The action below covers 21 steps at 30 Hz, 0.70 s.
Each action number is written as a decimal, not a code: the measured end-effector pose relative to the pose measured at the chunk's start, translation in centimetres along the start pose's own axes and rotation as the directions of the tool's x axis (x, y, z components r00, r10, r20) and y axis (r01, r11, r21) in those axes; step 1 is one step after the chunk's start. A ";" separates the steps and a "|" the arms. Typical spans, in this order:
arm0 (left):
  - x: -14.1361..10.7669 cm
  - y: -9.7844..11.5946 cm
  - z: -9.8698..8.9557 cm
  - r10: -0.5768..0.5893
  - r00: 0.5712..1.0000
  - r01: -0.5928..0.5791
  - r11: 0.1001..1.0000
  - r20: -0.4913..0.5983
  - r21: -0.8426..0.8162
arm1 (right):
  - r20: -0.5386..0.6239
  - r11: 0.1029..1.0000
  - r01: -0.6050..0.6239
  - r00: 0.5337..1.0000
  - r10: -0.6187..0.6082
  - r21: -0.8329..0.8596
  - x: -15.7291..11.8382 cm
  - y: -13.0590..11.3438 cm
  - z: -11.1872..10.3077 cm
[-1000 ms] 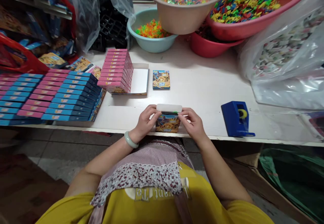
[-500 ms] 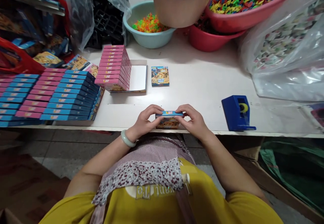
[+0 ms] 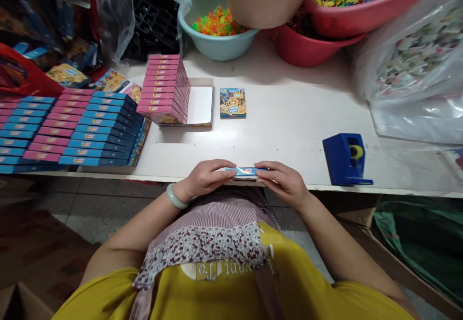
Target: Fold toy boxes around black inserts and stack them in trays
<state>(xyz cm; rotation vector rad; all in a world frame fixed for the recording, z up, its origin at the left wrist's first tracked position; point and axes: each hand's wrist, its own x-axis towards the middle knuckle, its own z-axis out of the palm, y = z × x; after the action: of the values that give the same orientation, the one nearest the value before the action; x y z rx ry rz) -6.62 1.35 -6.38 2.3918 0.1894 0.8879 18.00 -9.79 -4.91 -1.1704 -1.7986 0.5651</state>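
Observation:
A small blue cardboard box (image 3: 246, 171) is held at the table's front edge, its narrow blue side facing up. My left hand (image 3: 213, 175) pinches its left end between thumb and fingers. The right end is gripped the same way by my right hand (image 3: 280, 178). Beyond them a flat picture box (image 3: 232, 102) lies face up. To its left, a row of pink boxes (image 3: 164, 88) leans inside an open tray (image 3: 211, 103) with a bare white bottom.
Rows of blue boxes (image 3: 99, 129) and pink boxes stand at left. A blue tape dispenser (image 3: 342, 161) sits at right. Behind are a light-blue basin (image 3: 220, 45) of small coloured pieces, a beige tub (image 3: 269, 2), red basins (image 3: 307, 52) and a plastic bag (image 3: 415, 69).
The box has tipped so its picture face no longer shows. Both hands stay on its ends, with the thumbs moved up to the narrow side. The view has shifted slightly.

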 end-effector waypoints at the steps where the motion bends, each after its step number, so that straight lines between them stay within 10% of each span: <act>1: -0.1 0.2 0.1 -0.017 1.000 0.017 0.999 -0.006 -0.036 | -0.018 1.000 0.001 1.000 -0.001 -0.002 -0.2 -0.1 0.2; 6: 0.3 0.6 0.9 -0.154 0.987 0.145 0.978 -0.051 -0.150 | -0.150 0.979 -0.195 0.968 0.201 0.049 0.7 -0.7 1.1; 13: 0.5 0.2 0.8 -0.101 0.994 0.094 0.982 -0.032 -0.166 | -0.029 0.967 -0.250 0.968 0.251 0.041 1.9 -1.3 0.0; 21: 0.3 0.3 0.7 -0.141 0.987 0.129 0.982 -0.081 -0.136 | 0.155 0.995 -0.066 0.985 0.077 -0.079 1.1 -0.6 -0.8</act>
<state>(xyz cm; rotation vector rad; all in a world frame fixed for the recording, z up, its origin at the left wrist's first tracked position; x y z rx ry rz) -5.98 0.88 -6.44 2.1918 0.3151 0.9165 18.22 -9.14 -3.58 -1.2748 -1.9311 0.6545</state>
